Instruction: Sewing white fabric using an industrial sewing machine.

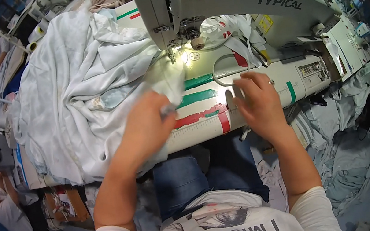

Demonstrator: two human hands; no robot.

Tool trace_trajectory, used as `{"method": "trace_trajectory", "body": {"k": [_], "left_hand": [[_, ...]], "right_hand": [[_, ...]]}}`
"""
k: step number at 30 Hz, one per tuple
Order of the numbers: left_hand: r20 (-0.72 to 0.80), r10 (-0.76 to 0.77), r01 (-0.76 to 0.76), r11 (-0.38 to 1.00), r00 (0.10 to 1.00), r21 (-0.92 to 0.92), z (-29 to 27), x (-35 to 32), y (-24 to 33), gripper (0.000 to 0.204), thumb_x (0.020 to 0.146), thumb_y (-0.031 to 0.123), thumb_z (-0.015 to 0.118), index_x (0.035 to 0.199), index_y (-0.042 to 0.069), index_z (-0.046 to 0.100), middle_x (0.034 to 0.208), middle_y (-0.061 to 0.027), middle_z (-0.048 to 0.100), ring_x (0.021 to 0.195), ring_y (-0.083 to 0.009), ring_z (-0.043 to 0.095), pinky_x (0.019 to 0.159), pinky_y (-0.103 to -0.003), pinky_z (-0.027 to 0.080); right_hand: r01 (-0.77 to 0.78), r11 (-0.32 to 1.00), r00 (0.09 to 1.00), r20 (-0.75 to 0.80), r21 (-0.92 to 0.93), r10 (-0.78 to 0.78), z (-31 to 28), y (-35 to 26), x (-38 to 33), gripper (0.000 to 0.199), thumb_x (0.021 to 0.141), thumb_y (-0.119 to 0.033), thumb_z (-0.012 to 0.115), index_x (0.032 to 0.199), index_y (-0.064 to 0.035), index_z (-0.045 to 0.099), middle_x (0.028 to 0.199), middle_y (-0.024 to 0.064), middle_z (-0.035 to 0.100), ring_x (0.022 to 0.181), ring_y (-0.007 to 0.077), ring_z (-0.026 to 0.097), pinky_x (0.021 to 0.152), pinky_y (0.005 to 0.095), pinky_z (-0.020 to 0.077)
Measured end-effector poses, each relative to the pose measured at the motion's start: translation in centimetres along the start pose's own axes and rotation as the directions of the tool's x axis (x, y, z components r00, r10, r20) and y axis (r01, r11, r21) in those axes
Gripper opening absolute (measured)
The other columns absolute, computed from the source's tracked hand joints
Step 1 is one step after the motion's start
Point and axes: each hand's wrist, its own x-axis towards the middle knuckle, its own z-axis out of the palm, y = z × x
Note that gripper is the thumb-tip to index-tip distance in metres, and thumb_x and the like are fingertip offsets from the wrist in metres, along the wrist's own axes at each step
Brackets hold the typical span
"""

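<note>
A large heap of white fabric [62,85] covers the left of the sewing table, one edge running under the needle area of the white sewing machine [225,1]. My left hand [146,123], smeared by motion, is closed at the fabric's right edge with a greyish bit of cloth between thumb and fingers. Over the machine bed [196,130], my right hand [261,102] has thumb and fingers apart and holds nothing I can see. Just beyond its fingertips lies a pale ring-shaped loop [215,74]. A lamp lights the presser foot [171,57].
Green tape [197,98] and red tape [199,116] mark the bed beside a ruler scale. Scissors [259,53] and white strips lie behind the loop. Piles of pale cloth [347,159] lie at lower right. Another person [11,210] is at far left.
</note>
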Motion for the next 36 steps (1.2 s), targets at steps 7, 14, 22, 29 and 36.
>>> {"method": "trace_trajectory", "body": {"k": [7,14,22,29,36], "left_hand": [[0.532,0.416,-0.25,0.9,0.737,-0.357,-3.1,-0.8,4.3,0.028,0.08,0.014,0.064,0.106,0.002,0.06,0.096,-0.0166,0.063,0.085,-0.0344,0.062,0.075,-0.039,0.051],[0.232,0.615,-0.576,0.788,0.754,-0.217,0.3,5.0,2.1,0.025,0.083,0.004,0.054,0.107,-0.001,0.059,0.093,-0.014,0.065,0.08,-0.029,0.065,0.067,-0.034,0.052],[0.069,0.44,-0.418,0.884,0.895,-0.212,-0.7,5.9,-3.3,0.017,0.077,0.004,0.067,0.093,0.008,0.068,0.085,-0.0084,0.065,0.075,-0.026,0.063,0.065,-0.032,0.05],[0.118,0.65,-0.648,0.688,0.751,0.326,-1.0,9.8,-5.3,0.007,0.08,0.006,0.06,0.081,0.0,0.062,0.078,-0.0073,0.052,0.072,-0.0236,0.057,0.059,-0.035,0.049],[-0.067,0.664,-0.61,0.718,0.745,0.335,1.0,10.0,-7.4,0.009,0.077,0.008,0.061,0.084,0.002,0.064,0.08,-0.0043,0.048,0.07,-0.0178,0.053,0.057,-0.031,0.046]], "right_hand": [[0.195,0.976,0.98,0.051,-0.096,-0.191,2.0,2.4,1.7,0.016,0.071,0.0,0.066,0.083,-0.0048,0.056,0.1,0.0125,0.058,0.097,0.0312,0.055,0.085,0.0422,0.0446],[0.224,0.919,0.912,0.264,0.325,-0.316,0.0,-0.9,2.6,0.022,0.066,0.003,0.066,0.086,-0.0044,0.062,0.072,0.0093,0.058,0.065,0.0298,0.059,0.058,0.0371,0.0478],[0.115,0.928,0.951,0.229,0.355,-0.206,1.4,2.0,4.8,0.02,0.07,0.008,0.062,0.088,-0.0021,0.064,0.073,0.0125,0.061,0.064,0.0295,0.061,0.056,0.0351,0.0481],[0.136,0.991,0.988,0.077,-0.007,-0.135,5.0,4.3,7.7,0.019,0.069,0.009,0.058,0.083,-0.0026,0.063,0.074,0.0118,0.061,0.067,0.0307,0.06,0.058,0.0365,0.0475],[0.26,0.941,0.961,-0.037,-0.217,-0.274,6.5,4.3,8.0,0.021,0.061,0.003,0.06,0.081,-0.0007,0.063,0.086,0.0106,0.062,0.083,0.0286,0.059,0.073,0.0385,0.0466]]}}
